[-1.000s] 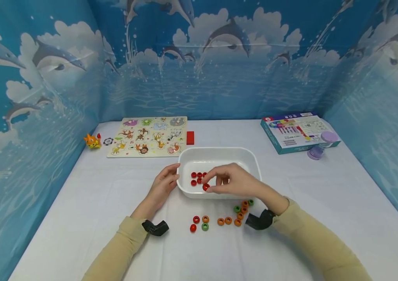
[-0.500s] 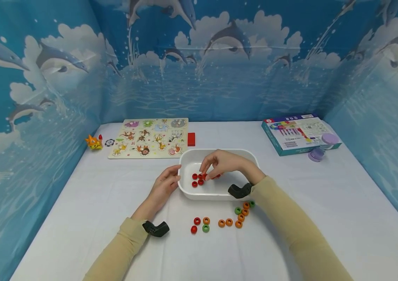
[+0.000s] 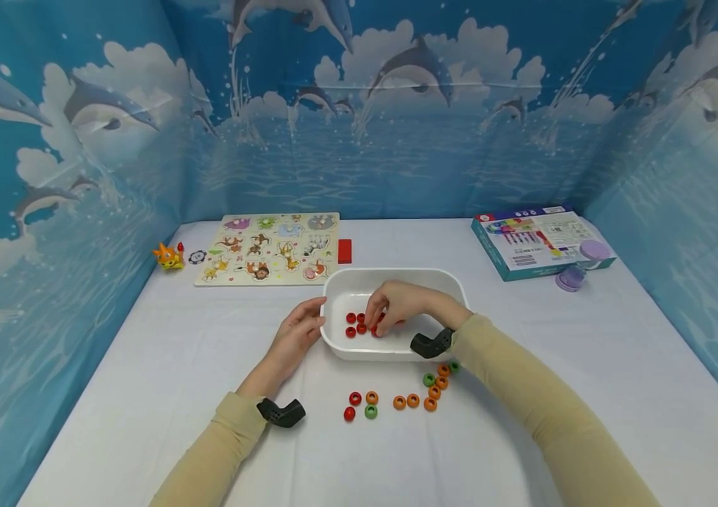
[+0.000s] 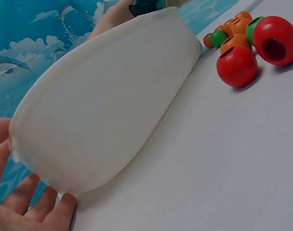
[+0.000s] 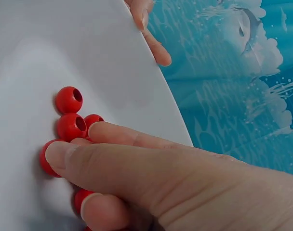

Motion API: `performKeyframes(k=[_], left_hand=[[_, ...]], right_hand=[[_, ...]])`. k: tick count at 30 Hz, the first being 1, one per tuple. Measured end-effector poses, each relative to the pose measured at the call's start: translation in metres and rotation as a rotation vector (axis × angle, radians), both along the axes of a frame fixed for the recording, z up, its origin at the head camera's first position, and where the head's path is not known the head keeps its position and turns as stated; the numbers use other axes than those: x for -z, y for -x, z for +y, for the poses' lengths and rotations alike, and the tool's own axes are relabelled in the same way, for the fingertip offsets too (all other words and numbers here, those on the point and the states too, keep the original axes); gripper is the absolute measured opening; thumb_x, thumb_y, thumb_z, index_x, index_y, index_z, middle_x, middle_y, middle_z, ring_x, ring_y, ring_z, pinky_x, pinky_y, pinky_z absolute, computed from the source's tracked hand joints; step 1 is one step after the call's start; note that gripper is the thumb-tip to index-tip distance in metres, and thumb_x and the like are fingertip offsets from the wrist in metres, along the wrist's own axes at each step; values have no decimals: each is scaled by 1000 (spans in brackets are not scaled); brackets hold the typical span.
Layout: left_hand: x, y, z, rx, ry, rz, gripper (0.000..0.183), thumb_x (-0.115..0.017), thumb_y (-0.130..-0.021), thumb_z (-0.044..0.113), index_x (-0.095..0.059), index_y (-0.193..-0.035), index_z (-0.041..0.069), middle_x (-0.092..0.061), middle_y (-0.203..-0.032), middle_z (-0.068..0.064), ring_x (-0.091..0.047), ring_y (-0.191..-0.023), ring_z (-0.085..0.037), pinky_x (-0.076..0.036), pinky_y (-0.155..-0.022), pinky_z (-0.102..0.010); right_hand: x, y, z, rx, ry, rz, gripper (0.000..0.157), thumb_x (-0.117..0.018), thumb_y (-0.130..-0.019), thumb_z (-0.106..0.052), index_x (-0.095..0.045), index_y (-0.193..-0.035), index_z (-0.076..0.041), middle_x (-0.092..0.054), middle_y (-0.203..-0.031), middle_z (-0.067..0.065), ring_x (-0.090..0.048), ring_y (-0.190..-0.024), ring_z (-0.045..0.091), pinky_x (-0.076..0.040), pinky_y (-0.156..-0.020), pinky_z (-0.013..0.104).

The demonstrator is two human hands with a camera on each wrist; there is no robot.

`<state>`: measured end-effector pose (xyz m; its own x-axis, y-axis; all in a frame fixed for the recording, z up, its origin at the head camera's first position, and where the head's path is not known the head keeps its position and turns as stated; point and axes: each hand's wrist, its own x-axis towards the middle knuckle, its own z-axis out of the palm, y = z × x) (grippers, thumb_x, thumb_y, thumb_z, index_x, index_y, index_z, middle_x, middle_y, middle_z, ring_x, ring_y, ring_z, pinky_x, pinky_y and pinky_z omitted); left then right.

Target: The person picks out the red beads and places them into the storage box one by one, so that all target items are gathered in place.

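A white oblong tray [image 3: 425, 345] stands mid-table with red beads [image 3: 350, 318] in its left half. My right hand [image 3: 397, 303] reaches down into it, thumb and index finger pinching a red bead [image 5: 49, 161] at the end of the bead group. More red beads [image 5: 69, 100] lie beside the fingertips; others are partly hidden under the hand. My left hand [image 3: 298, 331] rests against the tray's left end. In the left wrist view, its fingers [image 4: 22, 193] touch the outside of the tray wall [image 4: 103, 106], spread and lightly bent.
Loose orange beads [image 3: 412, 401], green beads [image 3: 371, 412] and red beads [image 3: 349, 414] lie before the tray. Behind are an animal puzzle board [image 3: 270, 250], a red block [image 3: 345, 251] and a small orange toy [image 3: 169, 256]. A box [image 3: 539, 243] and purple tubs [image 3: 570, 278] stand back right.
My right hand has moved from the tray's front side deeper into it, then slightly back toward me, among the red beads. My left hand has stayed at the tray's end.
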<state>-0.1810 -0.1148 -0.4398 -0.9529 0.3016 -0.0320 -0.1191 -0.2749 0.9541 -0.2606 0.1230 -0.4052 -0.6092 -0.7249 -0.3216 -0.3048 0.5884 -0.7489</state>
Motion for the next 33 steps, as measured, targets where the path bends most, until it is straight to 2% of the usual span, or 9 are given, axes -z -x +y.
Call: performKeyframes(k=[6, 10, 13, 17, 20, 23, 28, 33], left_hand=[[1, 0, 0, -6, 5, -5, 43, -47, -90, 6, -37, -131, 1, -32, -136, -11, -37, -121, -24, -33, -100, -36], [5, 2, 0, -6, 6, -17, 43, -47, -90, 5, -37, -131, 2, -33, -135, -11, -37, -120, -24, -34, -100, -34], [10, 4, 0, -8, -15, -32, 41, -46, -90, 4, -37, -131, 2, -34, -134, -10, -38, -119, -23, -34, -99, -34], [17, 7, -2, -26, -41, -50, 40, -48, -90, 4, -41, -129, 4, -36, -132, -9, -39, -118, -22, -35, -99, -34], [18, 7, -1, -39, -38, -41, 40, -50, -89, 6, -43, -128, 5, -37, -132, -8, -39, -118, -21, -36, -98, -32], [19, 7, -1, -44, -39, -19, 40, -51, -88, 6, -44, -127, 5, -38, -131, -9, -39, -119, -23, -37, -97, -32], [18, 8, 0, -41, -46, 3, 41, -49, -88, 4, -43, -128, 3, -39, -131, -12, -39, -119, -26, -38, -96, -31], [13, 7, -1, -24, -50, -8, 40, -47, -89, 2, -41, -129, 2, -37, -132, -13, -37, -120, -27, -38, -96, -31]], right_hand=[[-8, 1, 1, 10, 66, 10, 18, -71, -74, -8, -67, -92, -10, -66, -89, 0, -57, -60, 19, -51, -52, 30], [-21, 0, 6, 53, 125, 83, 21, -69, -77, -10, -66, -98, -9, -66, -93, 0, -59, -63, 28, -52, -57, 39], [-31, -6, 11, 89, 177, 126, 25, -68, -79, -13, -64, -103, -7, -65, -96, 2, -60, -66, 31, -52, -61, 44], [-43, -28, 15, 115, 277, 172, 28, -66, -80, -17, -62, -106, -5, -64, -98, 4, -61, -65, 30, -53, -62, 39], [-46, -53, 12, 106, 351, 195, 25, -66, -81, -15, -63, -104, -5, -65, -95, 4, -62, -66, 26, -53, -61, 32], [-44, -79, 5, 88, 381, 203, 22, -66, -80, -12, -64, -101, -6, -65, -94, 3, -61, -69, 21, -53, -63, 29], [-27, -114, -7, 44, 411, 210, 21, -67, -80, -14, -64, -101, -14, -65, -95, -1, -60, -79, 10, -52, -69, 28], [0, -131, -14, -20, 437, 210, 25, -67, -80, -22, -63, -104, -19, -63, -101, -4, -58, -89, 13, -50, -78, 31]])
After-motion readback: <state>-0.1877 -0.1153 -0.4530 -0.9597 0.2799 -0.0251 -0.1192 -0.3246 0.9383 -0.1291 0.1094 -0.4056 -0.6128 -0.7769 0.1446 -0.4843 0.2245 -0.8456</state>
